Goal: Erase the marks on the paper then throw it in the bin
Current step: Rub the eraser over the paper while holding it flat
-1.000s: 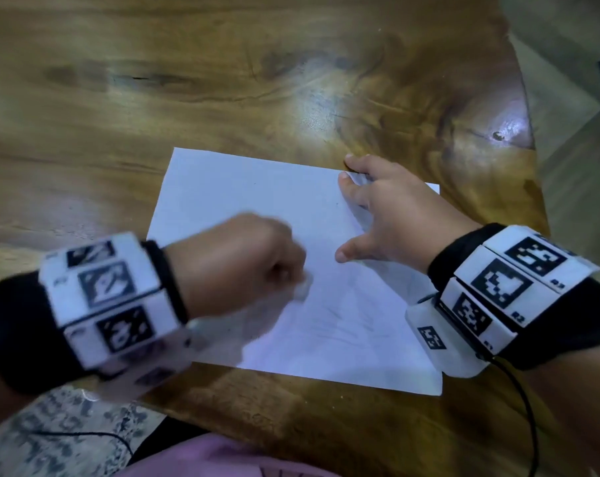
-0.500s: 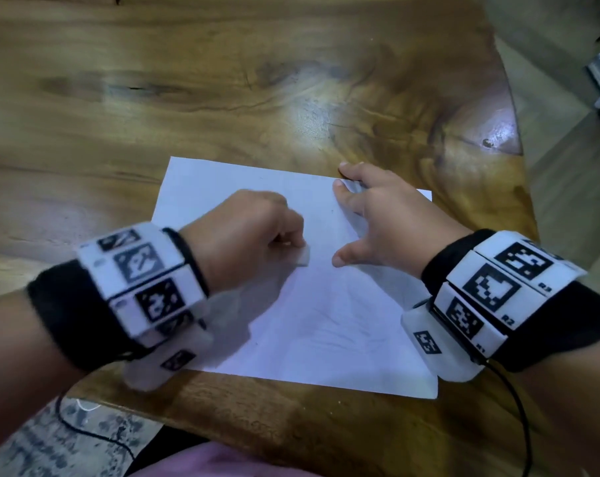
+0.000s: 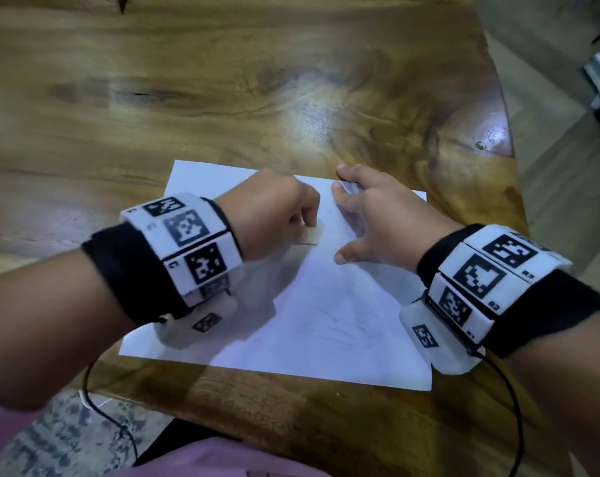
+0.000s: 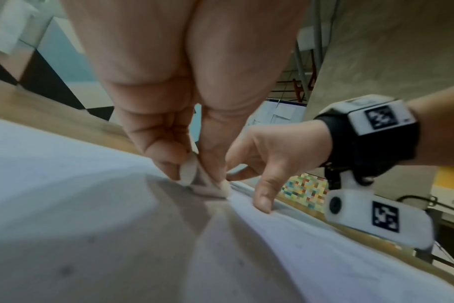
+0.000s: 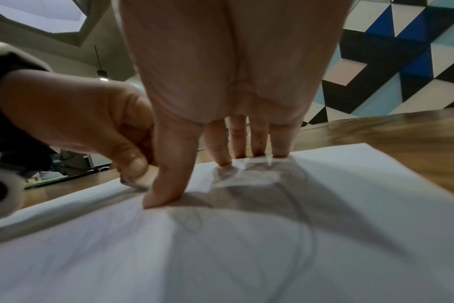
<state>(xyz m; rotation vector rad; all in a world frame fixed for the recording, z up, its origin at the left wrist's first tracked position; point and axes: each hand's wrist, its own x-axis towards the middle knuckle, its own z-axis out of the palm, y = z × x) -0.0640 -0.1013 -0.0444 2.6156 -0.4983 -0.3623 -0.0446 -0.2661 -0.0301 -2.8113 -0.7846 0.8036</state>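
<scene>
A white sheet of paper [image 3: 326,321] lies on the wooden table [image 3: 223,80], with faint pencil marks [image 3: 329,325] across its lower middle. My left hand [image 3: 274,215] pinches a small white eraser [image 4: 208,182] and presses it on the paper's upper part. In the right wrist view the same eraser [image 5: 135,182] shows under the left thumb. My right hand [image 3: 371,215] rests on the paper's top right area, fingers spread and straight, thumb [image 5: 166,184] and fingertips [image 5: 257,152] pressing the sheet [image 5: 246,246] flat. No bin is in view.
The table's right edge [image 3: 512,187] runs close beside my right wrist, with floor beyond it. A black cable [image 3: 512,407] hangs from the right wrist camera and another [image 3: 99,407] from the left. The near table edge lies just below the paper.
My left hand with the eraser has moved up the sheet, away from me, towards its top edge. My right hand has stayed pressing on the same spot.
</scene>
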